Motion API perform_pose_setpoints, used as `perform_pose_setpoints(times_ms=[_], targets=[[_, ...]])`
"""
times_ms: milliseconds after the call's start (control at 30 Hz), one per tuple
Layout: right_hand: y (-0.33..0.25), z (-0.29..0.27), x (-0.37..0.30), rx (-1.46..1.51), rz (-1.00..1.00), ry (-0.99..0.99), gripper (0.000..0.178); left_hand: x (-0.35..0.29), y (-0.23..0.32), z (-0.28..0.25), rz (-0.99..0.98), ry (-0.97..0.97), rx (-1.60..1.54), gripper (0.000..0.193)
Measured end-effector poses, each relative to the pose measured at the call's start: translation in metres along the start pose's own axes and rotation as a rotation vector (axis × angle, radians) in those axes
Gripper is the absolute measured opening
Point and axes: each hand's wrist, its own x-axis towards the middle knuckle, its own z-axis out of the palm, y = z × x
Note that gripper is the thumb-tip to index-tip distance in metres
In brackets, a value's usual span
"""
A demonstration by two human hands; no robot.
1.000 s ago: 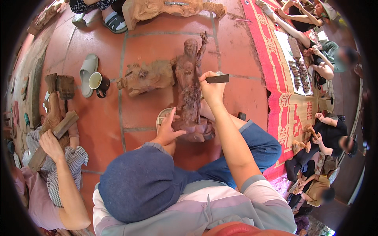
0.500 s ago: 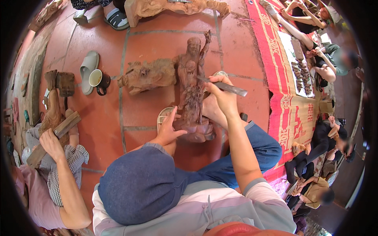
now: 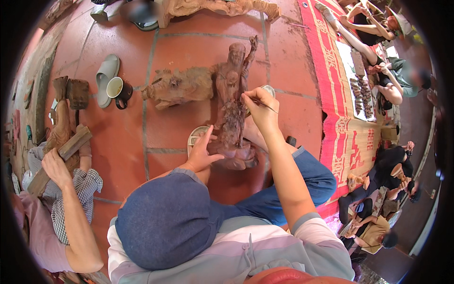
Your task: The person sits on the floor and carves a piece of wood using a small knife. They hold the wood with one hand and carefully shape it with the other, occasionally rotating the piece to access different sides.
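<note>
Bare red tile floor (image 3: pixel 189 52) far-centre and left of the carved statue (image 3: pixel 232 102) gives passage, blocked by a wood carving (image 3: pixel 179 87) and mug (image 3: pixel 117 90) far-left, another person's forearm (image 3: pixel 71 203) near-left.

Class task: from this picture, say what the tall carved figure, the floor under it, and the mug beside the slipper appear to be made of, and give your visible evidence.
Carved figure: apparently unfinished wood, matt reddish-brown with rough cut detail.
Floor: probably fired clay tiles, terracotta red squares with grout lines.
Mug: likely glazed ceramic, dark glossy outside, pale inside.
</note>
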Motion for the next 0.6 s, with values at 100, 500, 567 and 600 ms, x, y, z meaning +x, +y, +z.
perform_pose_setpoints(times_ms=[100, 500, 567, 600], targets=[[0.000, 0.007, -0.004, -0.197, -0.189, 0.036, 0.009, -0.003, 0.000, 0.001, 0.011, 0.001, 0.004, 0.110], [-0.005, -0.004, -0.019, -0.232, -0.278, -0.085, 0.005, -0.003, -0.035, 0.015, 0.127, 0.005, -0.059, 0.115], [-0.006, -0.005, -0.005, -0.210, -0.176, -0.137, 0.004, 0.000, -0.016, 0.004, 0.105, -0.007, 0.036, 0.115], [-0.010, -0.004, 0.000, -0.182, -0.154, -0.109, 0.005, 0.000, -0.013, 0.002, 0.064, -0.018, 0.025, 0.115]])
